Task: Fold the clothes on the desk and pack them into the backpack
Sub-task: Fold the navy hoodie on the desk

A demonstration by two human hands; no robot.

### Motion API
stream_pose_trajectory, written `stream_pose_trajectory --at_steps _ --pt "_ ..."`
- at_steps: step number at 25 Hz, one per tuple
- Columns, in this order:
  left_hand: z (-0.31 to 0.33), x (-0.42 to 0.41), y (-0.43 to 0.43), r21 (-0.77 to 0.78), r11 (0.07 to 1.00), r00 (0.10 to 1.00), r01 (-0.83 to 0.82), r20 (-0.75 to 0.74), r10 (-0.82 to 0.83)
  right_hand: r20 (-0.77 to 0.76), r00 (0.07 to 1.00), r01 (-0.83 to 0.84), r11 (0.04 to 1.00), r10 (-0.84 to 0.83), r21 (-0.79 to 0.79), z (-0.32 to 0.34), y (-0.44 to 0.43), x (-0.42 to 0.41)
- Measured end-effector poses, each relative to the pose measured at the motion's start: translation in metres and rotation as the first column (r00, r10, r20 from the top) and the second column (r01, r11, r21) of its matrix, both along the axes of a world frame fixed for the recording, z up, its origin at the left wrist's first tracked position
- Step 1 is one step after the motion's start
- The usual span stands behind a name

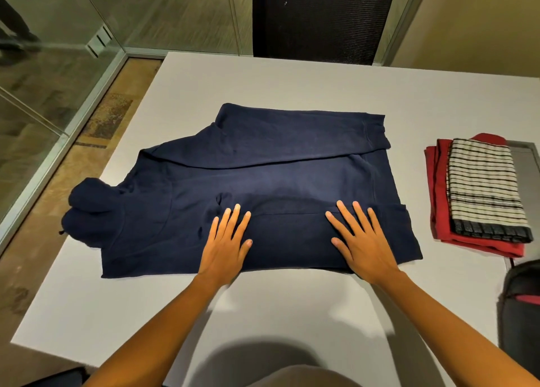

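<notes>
Both flat, the left hand [226, 244] and right hand [362, 244] press the navy hoodie [263, 167], gripping nothing.

A black chair [321, 18] stands at the far edge of the desk [292, 79]. Off the desk's left edge, a glass wall [43, 73] in a metal frame [96, 94] borders the brown floor [55, 199]. A person's shoe [20, 40] shows beyond the glass.

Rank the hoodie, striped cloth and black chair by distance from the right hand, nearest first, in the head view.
1. Hoodie: directly under the right hand.
2. Striped cloth: to its right.
3. Black chair: at the far side.
</notes>
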State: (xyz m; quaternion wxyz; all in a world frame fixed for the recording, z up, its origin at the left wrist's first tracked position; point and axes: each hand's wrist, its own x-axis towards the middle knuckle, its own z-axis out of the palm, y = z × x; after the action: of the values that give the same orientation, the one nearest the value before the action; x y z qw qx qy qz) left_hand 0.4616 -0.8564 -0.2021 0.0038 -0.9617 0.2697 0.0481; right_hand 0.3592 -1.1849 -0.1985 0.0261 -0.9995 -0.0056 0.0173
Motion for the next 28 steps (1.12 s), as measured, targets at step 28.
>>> stream_pose_trajectory --at_steps 28 --pt "0.034 -0.052 0.031 -0.269 0.96 0.992 -0.078 -0.114 0.049 -0.094 0.966 0.242 0.97 -0.24 0.008 0.025 -0.012 -0.121"
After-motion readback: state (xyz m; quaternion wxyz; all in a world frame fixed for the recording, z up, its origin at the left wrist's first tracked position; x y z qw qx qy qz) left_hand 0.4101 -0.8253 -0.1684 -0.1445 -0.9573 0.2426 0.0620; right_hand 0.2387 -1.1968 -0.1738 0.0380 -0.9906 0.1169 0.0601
